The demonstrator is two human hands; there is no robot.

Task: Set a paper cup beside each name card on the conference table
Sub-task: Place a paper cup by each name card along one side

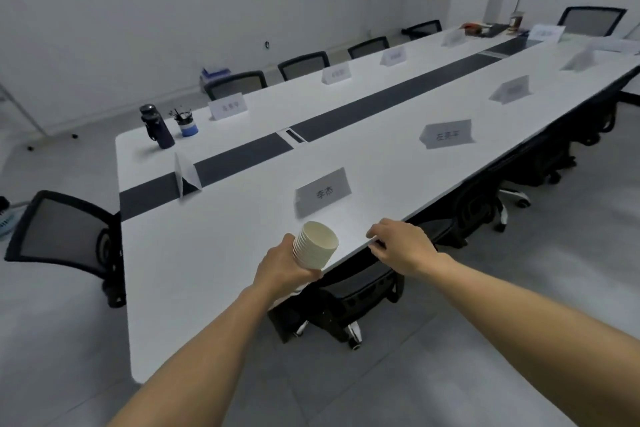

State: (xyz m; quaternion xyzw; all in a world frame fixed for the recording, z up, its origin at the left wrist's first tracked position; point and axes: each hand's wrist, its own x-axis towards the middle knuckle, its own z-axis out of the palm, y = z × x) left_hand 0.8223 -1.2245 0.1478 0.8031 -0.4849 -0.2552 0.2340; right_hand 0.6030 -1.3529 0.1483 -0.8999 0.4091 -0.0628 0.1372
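Observation:
My left hand point(282, 270) grips a stack of nested cream paper cups point(316, 244), tilted with the open mouth facing away, over the near edge of the long white conference table point(214, 253). My right hand point(401, 246) hovers just right of the stack, fingers loosely curled and holding nothing. The nearest name card point(323, 192) stands just beyond the cups. A second name card point(446, 135) follows to the right, and several more line both long sides. No single cup stands on the table.
A folded card point(185, 177) stands on the dark centre strip point(381, 107). A dark bottle point(157, 126) and a pen cup point(187, 125) sit at the far left corner. Black mesh chairs point(65, 236) ring the table; one chair point(346, 302) is tucked below my hands.

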